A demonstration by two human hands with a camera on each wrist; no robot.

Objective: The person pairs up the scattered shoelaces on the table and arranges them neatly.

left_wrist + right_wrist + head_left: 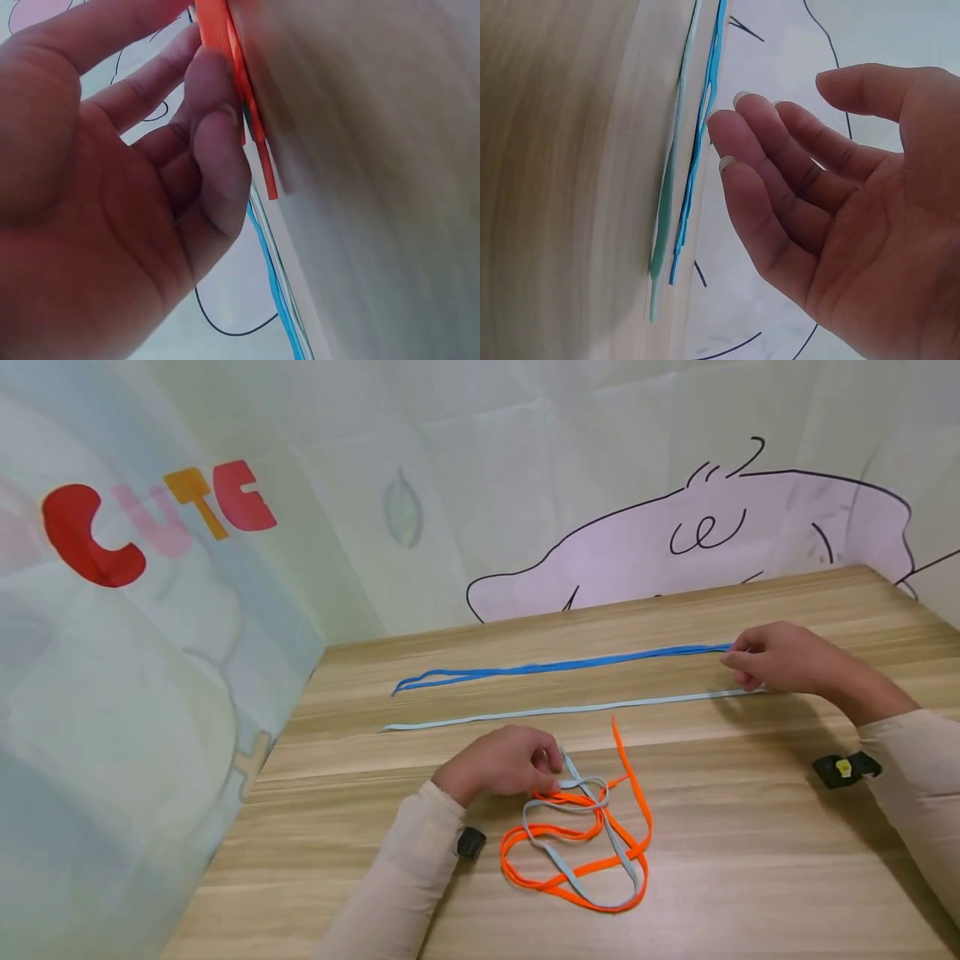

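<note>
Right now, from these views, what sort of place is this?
Probably an indoor tabletop workspace, perhaps a filming corner: a wood-grained table stands before a pale, printed, fabric-like backdrop with colourful CUTE lettering, and a long, doubled blue lace lies across the table.

The right hand showed its palm, fingers gently bent and the thumb apart from them. Just beyond its fingertips ran a blue lace, its strands lying together; whether a fingertip touched it could not be told. A pale green lace lay next to the blue one, on the side farther from the hand. Past both stretched the wood-grain table, and behind the hand hung a pale backdrop with black lines.
</note>
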